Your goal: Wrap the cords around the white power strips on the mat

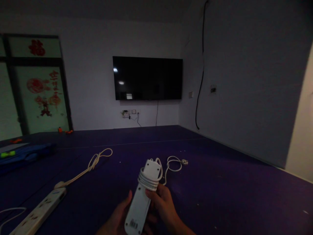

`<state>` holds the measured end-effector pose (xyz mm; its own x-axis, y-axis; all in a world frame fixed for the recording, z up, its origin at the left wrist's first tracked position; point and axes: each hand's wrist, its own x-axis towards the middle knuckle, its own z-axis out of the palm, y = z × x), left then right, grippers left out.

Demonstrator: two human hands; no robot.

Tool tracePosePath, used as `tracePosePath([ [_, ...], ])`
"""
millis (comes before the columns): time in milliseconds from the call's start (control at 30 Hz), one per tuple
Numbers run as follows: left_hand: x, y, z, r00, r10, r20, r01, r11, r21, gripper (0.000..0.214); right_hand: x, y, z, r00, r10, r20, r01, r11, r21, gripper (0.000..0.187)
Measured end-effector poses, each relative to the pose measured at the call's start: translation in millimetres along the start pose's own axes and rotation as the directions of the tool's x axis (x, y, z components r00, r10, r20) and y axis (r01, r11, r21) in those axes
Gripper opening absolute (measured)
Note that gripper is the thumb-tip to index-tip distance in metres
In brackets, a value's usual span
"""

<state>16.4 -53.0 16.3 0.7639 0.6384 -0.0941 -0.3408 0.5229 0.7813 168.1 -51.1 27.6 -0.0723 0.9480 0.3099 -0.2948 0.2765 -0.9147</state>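
Note:
A white power strip (139, 209) is held up in front of me, its back with screws and a barcode label facing me. Its white cord (148, 180) is wound several turns around the upper part, and the loose end curls away to a plug (184, 162) on the purple surface. My right hand (164, 204) grips the strip from the right, thumb pressed on its back just below the coils. My left hand (119, 212) is around the lower left side, thumb up along the edge; most of its fingers are hidden behind the strip.
A second power strip (40, 210) lies at the left with its knotted cord (94, 163) stretched out. Blue cloth (29, 153) lies farther left on the purple surface (207, 182). A television (148, 78) and wall sockets (133, 111) are at the back.

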Motion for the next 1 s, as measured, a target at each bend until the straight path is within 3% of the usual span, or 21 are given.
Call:
tracePosePath([
  [200, 3, -5, -9.2, 0.993, -0.006, -0.117, 0.011, 0.999, 0.040, 0.073, 0, -2, 3, 0.999, 0.020, 0.040, -0.021, 0.999, 0.027, 0.038],
  [333, 8, -9, -14.9, 0.980, -0.002, -0.197, 0.005, 1.000, 0.014, 0.074, 4, 1, -1, 0.998, -0.055, 0.007, 0.055, 0.996, -0.065, 0.037],
  [500, 10, -7, -8.5, 0.972, 0.021, -0.234, -0.021, 1.000, 0.003, 0.073, 11, 1, -13, 0.991, -0.072, 0.116, 0.099, 0.963, -0.251, 0.047],
  [667, 8, 0, -1.7, 0.971, 0.079, -0.226, -0.084, 0.996, -0.012, 0.074, 16, -1, -25, 0.988, -0.094, 0.126, 0.147, 0.838, -0.526, 0.055],
  [900, 9, 1, -4.1, 0.950, 0.148, -0.274, -0.161, 0.987, -0.024, 0.071, 16, -8, -29, 0.993, -0.089, 0.082, 0.121, 0.748, -0.652, 0.071],
  [1000, 10, 1, -2.4, 0.934, 0.195, -0.300, -0.207, 0.978, -0.011, 0.068, 18, -10, -33, 0.986, -0.137, 0.097, 0.160, 0.592, -0.790, 0.073],
])
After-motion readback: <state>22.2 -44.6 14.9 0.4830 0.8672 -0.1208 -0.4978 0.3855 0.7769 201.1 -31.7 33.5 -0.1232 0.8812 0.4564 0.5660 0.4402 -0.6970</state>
